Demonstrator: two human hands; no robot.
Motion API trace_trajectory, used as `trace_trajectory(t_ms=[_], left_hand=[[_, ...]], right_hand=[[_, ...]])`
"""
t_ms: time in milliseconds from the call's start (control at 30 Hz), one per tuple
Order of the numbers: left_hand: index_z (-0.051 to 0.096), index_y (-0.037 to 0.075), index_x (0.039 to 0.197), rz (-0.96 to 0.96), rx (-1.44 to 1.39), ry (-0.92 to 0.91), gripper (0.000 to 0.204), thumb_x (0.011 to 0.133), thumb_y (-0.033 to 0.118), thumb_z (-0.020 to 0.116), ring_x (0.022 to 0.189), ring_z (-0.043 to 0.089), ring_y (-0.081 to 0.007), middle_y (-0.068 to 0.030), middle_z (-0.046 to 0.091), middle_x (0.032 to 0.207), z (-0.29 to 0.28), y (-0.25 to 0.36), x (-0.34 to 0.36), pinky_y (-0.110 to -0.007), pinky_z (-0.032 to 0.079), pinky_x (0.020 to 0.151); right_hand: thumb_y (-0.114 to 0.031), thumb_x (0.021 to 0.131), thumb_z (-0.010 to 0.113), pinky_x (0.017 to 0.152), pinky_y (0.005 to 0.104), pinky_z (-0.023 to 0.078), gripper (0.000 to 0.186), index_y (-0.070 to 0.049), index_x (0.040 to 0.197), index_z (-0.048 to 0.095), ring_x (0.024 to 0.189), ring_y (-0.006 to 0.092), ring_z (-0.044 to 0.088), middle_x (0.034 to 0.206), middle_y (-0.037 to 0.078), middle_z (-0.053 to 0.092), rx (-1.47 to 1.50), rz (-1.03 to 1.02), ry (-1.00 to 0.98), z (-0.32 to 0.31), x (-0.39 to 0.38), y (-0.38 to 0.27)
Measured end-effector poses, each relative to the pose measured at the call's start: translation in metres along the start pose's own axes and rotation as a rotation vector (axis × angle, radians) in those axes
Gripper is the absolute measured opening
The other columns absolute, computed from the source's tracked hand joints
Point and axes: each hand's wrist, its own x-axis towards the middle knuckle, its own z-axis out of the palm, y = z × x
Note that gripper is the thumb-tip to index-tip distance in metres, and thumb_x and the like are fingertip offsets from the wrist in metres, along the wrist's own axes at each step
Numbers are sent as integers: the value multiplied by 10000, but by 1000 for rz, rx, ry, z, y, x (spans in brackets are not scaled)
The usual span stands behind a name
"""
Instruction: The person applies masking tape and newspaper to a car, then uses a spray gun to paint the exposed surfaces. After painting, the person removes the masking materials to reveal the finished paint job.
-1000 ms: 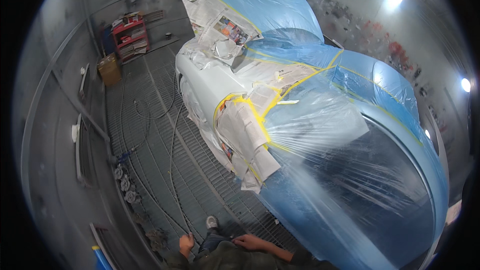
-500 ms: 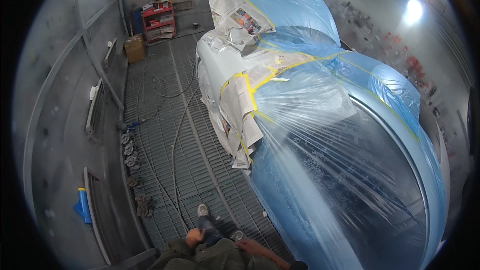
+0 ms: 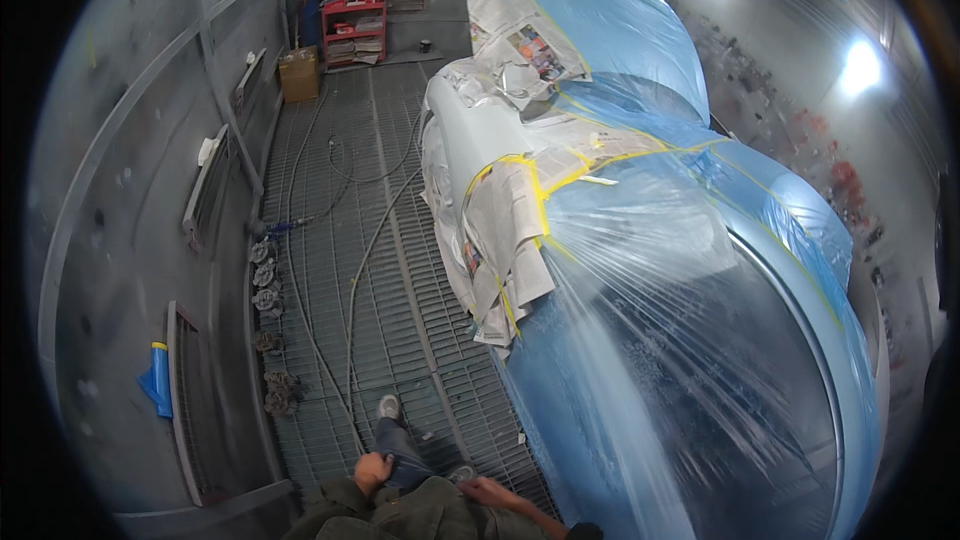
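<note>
My left hand (image 3: 373, 472) is at the front of my dark green jacket (image 3: 428, 510), its fingers curled into a loose fist with nothing seen in it. My right hand (image 3: 487, 491) is low beside the jacket, fingers bent together, and nothing shows in it. To my right stands a car wrapped in clear blue masking film (image 3: 620, 370). Newspaper sheets (image 3: 510, 210) edged with yellow masking tape (image 3: 538, 195) surround a bare pale grey panel (image 3: 490, 130). Neither hand touches the car.
Hoses (image 3: 365, 250) run along the grated floor (image 3: 400, 290). At the far end are a red shelf cart (image 3: 353, 32) and a cardboard box (image 3: 298, 75). A blue film roll (image 3: 160, 380) and several crumpled grey lumps (image 3: 265, 275) are along the left wall.
The view has swung a little left, so the car's far end and the red cart appear farther right. My hands remain low in front of me, both still curled.
</note>
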Motion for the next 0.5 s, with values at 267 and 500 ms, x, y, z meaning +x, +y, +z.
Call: trace_trajectory(t_ms=[267, 500], left_hand=[[722, 12, 1048, -121, -47, -78, 507, 948, 460, 507, 988, 634, -469, -273, 683, 996, -50, -36, 76, -533, 494, 894], [730, 55, 1070, -153, -160, -116, 467, 941, 451, 520, 1039, 627, -453, -240, 690, 1053, -133, -79, 162, -514, 482, 945]], right_hand=[[-411, 1040, 454, 807, 343, 491, 446, -71, 1213, 685, 893, 175, 643, 968, 105, 713, 7, 41, -4, -38, 75, -90], [-392, 1026, 452, 840, 407, 514, 418, -95, 1173, 707, 965, 305, 688, 1022, 155, 726, -127, 27, 5, -68, 188, -177]])
